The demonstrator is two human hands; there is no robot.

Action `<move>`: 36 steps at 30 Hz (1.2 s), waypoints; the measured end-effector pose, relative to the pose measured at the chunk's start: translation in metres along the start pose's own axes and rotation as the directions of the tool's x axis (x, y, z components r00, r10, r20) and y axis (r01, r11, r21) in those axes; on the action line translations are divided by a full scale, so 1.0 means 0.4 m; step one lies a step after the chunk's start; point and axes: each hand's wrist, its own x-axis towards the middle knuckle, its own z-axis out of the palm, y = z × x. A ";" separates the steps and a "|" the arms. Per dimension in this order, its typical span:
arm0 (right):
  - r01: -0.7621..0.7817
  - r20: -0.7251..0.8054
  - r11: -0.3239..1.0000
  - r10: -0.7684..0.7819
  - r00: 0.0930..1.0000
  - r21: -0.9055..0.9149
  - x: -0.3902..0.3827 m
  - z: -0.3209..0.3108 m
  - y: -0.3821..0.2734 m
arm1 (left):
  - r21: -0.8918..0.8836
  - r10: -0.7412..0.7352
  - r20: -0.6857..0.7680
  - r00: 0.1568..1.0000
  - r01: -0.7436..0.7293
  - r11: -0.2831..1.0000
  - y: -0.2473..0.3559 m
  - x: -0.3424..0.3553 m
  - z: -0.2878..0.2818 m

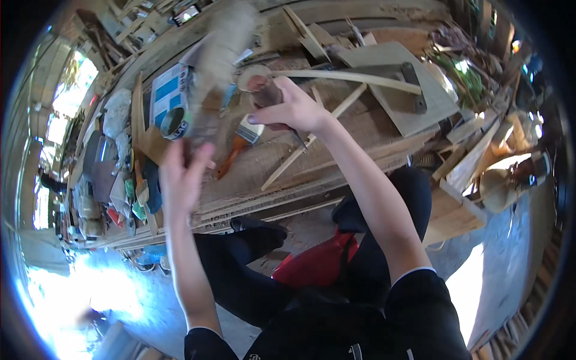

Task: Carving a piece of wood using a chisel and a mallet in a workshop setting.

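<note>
My left hand (185, 174) is closed on the handle of a wooden mallet (228, 51), which is raised and smeared by motion. To its right, my right hand (294, 108) wraps round a wooden-handled chisel (267, 90). The chisel's handle end is wide, pale-rimmed and faces up; a thin dark blade (301, 141) shows below the hand. Between the hands, a paintbrush (241, 141) with an orange handle lies on the wooden bench (240, 195). A narrow wood strip (288, 165) lies slantwise under my right hand. The blade's tip is too small to make out.
An open can (175, 122) stands left of the mallet handle. A try square (413, 87) rests on a flat board (435, 108) at right. Wood scraps crowd the back and right, and bags (118, 114) the left. Something red (318, 261) shows between my legs.
</note>
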 end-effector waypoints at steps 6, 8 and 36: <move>-0.004 0.011 1.000 0.004 1.000 0.000 0.013 -0.004 0.003 | -0.406 0.290 -0.061 0.955 -0.289 0.867 0.252 -0.048 -0.117; -0.003 0.030 1.000 0.002 1.000 0.013 0.015 -0.001 0.002 | -0.106 0.139 0.054 0.989 -0.133 0.985 0.280 -0.062 -0.110; 0.039 0.017 0.998 -0.038 0.999 -0.046 0.017 0.014 0.029 | 0.041 0.069 0.132 0.989 -0.075 0.996 -0.082 -0.087 -0.021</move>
